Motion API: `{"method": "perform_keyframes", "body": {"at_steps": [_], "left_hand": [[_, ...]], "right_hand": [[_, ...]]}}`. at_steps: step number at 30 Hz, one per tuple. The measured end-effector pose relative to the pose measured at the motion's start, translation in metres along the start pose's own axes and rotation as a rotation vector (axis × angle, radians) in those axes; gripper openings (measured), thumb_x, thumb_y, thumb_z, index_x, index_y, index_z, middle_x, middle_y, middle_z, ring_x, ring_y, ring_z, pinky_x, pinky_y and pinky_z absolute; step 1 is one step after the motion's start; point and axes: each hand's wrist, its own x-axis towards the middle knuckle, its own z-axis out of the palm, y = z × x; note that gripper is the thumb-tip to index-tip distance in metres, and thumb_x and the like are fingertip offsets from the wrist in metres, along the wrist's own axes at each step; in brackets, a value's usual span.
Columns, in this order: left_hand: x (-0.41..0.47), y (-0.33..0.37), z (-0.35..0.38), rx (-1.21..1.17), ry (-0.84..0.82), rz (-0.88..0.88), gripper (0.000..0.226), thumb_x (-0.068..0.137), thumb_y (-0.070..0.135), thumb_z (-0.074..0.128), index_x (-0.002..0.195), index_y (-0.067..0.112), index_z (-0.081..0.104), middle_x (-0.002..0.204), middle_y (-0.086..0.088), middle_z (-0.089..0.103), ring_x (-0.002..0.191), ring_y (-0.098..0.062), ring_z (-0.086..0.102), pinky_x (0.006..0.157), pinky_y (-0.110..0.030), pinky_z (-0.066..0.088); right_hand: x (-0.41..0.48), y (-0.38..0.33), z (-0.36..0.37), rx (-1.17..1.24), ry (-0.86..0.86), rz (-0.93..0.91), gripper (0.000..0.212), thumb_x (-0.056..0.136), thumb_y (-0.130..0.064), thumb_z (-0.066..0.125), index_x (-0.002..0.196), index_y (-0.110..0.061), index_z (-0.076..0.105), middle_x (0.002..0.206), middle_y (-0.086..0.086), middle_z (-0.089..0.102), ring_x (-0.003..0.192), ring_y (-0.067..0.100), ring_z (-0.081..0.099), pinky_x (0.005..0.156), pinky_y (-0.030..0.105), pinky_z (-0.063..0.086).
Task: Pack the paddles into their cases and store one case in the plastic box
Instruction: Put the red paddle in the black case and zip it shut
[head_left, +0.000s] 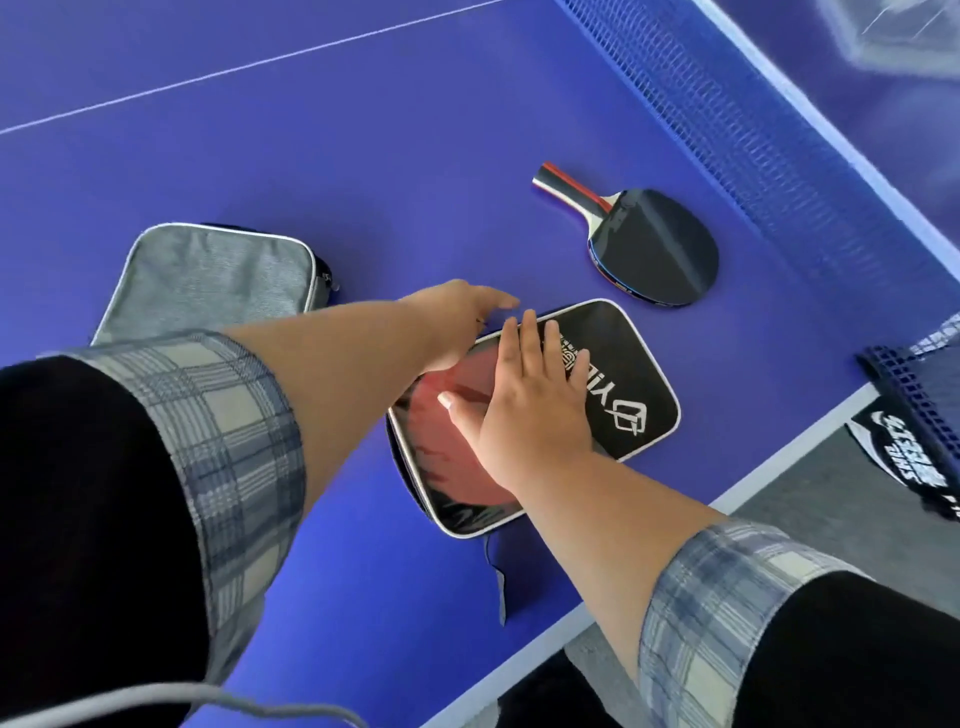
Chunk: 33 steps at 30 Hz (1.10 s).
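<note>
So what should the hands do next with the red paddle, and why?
Probably close the black case over the red paddle: the paddle lies inside but uncovered, the right hand rests flat across both, and the left hand is at the case's edge.

- The blue table-tennis table (363, 156) carries everything — a thin white line (249, 65) crosses its far part, and a white border runs along its near right edge.
- A net (727, 88) stands across it at the far right.
- A grey case (208, 275) lies flat at the left.
- A black case (623, 364) with white lettering lies near the right edge, part open, with a red paddle (426, 415) inside.
- A black paddle (660, 249) lies flat between that case and the net — touching neither.
- A grey strap (498, 587) trails from the black case's near corner.
</note>
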Motion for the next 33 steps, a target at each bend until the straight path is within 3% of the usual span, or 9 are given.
{"method": "perform_keyframes", "body": {"at_steps": [4, 8, 11, 14, 17, 21, 25, 29, 33], "left_hand": [[0.022, -0.001, -0.013, 0.176, -0.104, 0.22, 0.033, 0.097, 0.014, 0.043, 0.088, 0.046, 0.05, 0.084, 0.015, 0.053, 0.069, -0.013, 0.051, 0.066, -0.032, 0.039], [0.025, -0.008, -0.011, 0.23, -0.037, 0.289, 0.022, 0.099, 0.02, 0.047, 0.105, 0.03, 0.065, 0.097, 0.011, 0.054, 0.088, -0.02, 0.058, 0.076, -0.039, 0.05], [0.017, -0.016, -0.007, 0.27, 0.01, 0.281, 0.024, 0.102, 0.029, 0.041, 0.111, 0.032, 0.063, 0.109, 0.006, 0.055, 0.094, -0.022, 0.058, 0.078, -0.045, 0.051], [0.005, -0.031, -0.005, 0.26, 0.066, 0.233, 0.014, 0.097, 0.021, 0.047, 0.096, 0.032, 0.057, 0.096, 0.01, 0.054, 0.079, -0.019, 0.055, 0.061, -0.038, 0.045], [-0.02, -0.047, -0.004, 0.264, 0.092, 0.197, 0.017, 0.093, 0.014, 0.048, 0.09, 0.03, 0.052, 0.091, 0.009, 0.052, 0.073, -0.019, 0.053, 0.058, -0.037, 0.043], [-0.062, -0.065, 0.011, 0.257, 0.122, 0.047, 0.026, 0.089, 0.003, 0.047, 0.092, 0.028, 0.051, 0.089, 0.008, 0.049, 0.08, -0.022, 0.054, 0.058, -0.038, 0.047], [-0.09, -0.07, 0.034, 0.217, 0.188, -0.097, 0.038, 0.078, -0.009, 0.05, 0.09, 0.027, 0.047, 0.087, 0.007, 0.046, 0.079, -0.022, 0.051, 0.049, -0.032, 0.034], [-0.113, -0.063, 0.054, 0.121, 0.197, -0.244, 0.03, 0.083, -0.003, 0.056, 0.096, 0.023, 0.049, 0.092, 0.004, 0.048, 0.08, -0.023, 0.055, 0.055, -0.038, 0.045], [-0.136, -0.051, 0.074, 0.006, 0.278, -0.385, 0.01, 0.098, 0.014, 0.052, 0.097, 0.024, 0.048, 0.092, 0.003, 0.051, 0.068, -0.018, 0.049, 0.054, -0.036, 0.04]], "right_hand": [[0.0, -0.002, 0.001, -0.007, 0.005, 0.01, 0.107, 0.082, -0.083, 0.018, 0.16, -0.01, 0.011, 0.168, 0.012, 0.014, 0.155, 0.031, 0.01, 0.121, 0.06, 0.01], [0.0, -0.002, -0.001, -0.025, 0.001, 0.018, 0.105, 0.083, -0.082, 0.014, 0.16, -0.01, 0.008, 0.168, 0.012, 0.012, 0.155, 0.031, 0.009, 0.121, 0.06, 0.011], [0.0, -0.002, -0.001, -0.04, -0.002, 0.024, 0.104, 0.084, -0.081, 0.014, 0.16, -0.011, 0.011, 0.168, 0.012, 0.013, 0.155, 0.031, 0.009, 0.122, 0.06, 0.012], [-0.001, -0.001, -0.001, -0.041, 0.006, 0.011, 0.094, 0.086, -0.081, 0.017, 0.16, -0.023, 0.014, 0.167, 0.014, 0.016, 0.154, 0.035, 0.013, 0.12, 0.062, 0.013], [-0.001, 0.0, -0.001, -0.069, -0.01, -0.011, 0.083, 0.087, -0.08, 0.016, 0.158, -0.037, 0.012, 0.167, 0.015, 0.015, 0.152, 0.042, 0.014, 0.119, 0.065, 0.014], [0.0, 0.0, -0.001, -0.076, -0.023, -0.006, 0.08, 0.087, -0.079, 0.019, 0.157, -0.04, 0.012, 0.167, 0.014, 0.015, 0.152, 0.043, 0.014, 0.118, 0.066, 0.014], [0.001, 0.0, 0.0, -0.066, -0.024, -0.006, 0.081, 0.087, -0.081, 0.019, 0.156, -0.041, 0.014, 0.167, 0.014, 0.017, 0.152, 0.042, 0.014, 0.118, 0.066, 0.014], [0.001, 0.002, 0.003, -0.055, -0.007, -0.016, 0.081, 0.086, -0.081, 0.018, 0.157, -0.041, 0.013, 0.168, 0.013, 0.014, 0.152, 0.042, 0.013, 0.117, 0.067, 0.014], [0.0, 0.003, -0.002, 0.015, -0.023, -0.056, 0.077, 0.09, -0.075, 0.021, 0.157, -0.039, 0.012, 0.169, 0.011, 0.009, 0.153, 0.041, 0.01, 0.117, 0.068, 0.012]]}}
